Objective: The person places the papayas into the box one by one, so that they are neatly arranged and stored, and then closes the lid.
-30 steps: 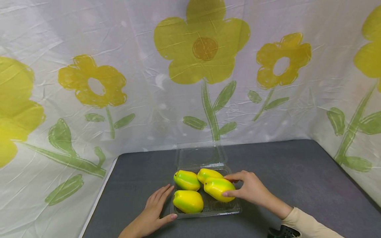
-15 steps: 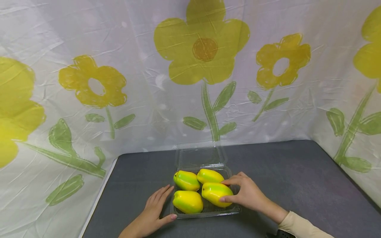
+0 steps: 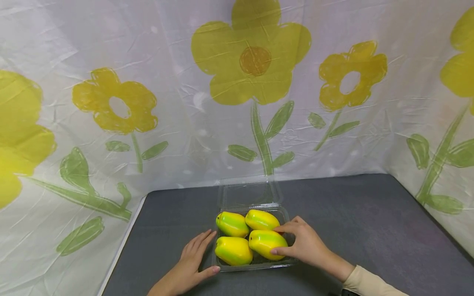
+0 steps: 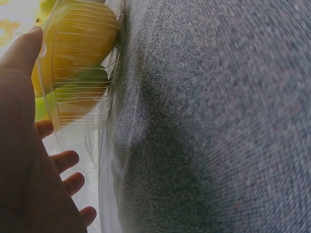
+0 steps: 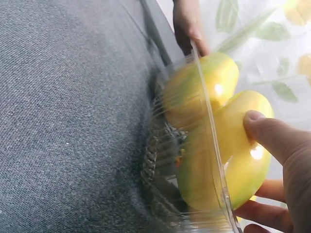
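Observation:
In the head view a clear plastic clamshell box [image 3: 259, 266] lies on the table with its lid [image 3: 249, 193] folded back. Several yellow-green papayas lie in it, in two rows. My right hand [image 3: 305, 242] grips the front right papaya [image 3: 267, 244], thumb on its near side and fingers behind; in the right wrist view this papaya [image 5: 243, 145] sits partly below the box rim. Beside it are the front left papaya [image 3: 234, 251], back left papaya [image 3: 232, 224] and back right papaya [image 3: 262, 220]. My left hand [image 3: 190, 257], fingers extended, rests along the box's left edge.
A dark grey cloth covers the table [image 3: 344, 205]. Behind and at both sides hangs a pale curtain [image 3: 177, 135] printed with yellow flowers. The raised lid stands between the papayas and the curtain.
My right hand has moved the gripped papaya toward the front left and lower into the box, next to the front left one. The left hand and the box have stayed in place.

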`<state>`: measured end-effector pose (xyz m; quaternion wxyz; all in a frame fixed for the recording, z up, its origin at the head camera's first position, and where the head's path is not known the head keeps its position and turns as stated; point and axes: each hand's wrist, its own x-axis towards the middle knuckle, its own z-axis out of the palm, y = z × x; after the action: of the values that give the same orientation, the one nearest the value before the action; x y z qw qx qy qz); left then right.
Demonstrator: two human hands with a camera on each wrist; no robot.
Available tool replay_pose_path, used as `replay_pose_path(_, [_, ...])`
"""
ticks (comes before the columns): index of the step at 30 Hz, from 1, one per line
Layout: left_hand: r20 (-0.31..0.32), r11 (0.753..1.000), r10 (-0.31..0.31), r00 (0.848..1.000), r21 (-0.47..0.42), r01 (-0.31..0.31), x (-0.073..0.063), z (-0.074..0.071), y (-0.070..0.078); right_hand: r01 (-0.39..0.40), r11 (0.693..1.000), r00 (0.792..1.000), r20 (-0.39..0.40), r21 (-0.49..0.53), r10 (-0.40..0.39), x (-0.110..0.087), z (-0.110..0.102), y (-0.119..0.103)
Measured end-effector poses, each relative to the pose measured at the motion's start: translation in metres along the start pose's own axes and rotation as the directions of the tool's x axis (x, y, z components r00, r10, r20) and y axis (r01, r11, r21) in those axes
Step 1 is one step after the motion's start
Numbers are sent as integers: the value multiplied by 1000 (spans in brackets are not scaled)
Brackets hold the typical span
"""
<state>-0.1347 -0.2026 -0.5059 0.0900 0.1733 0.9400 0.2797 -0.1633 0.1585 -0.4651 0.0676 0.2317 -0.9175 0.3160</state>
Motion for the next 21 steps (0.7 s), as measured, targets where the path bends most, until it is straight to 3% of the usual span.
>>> replay_pose_path(21, [-1, 1000, -2, 1000, -7, 2, 0, 0, 0, 24, 999, 1000, 2, -38, -24, -3, 1, -3])
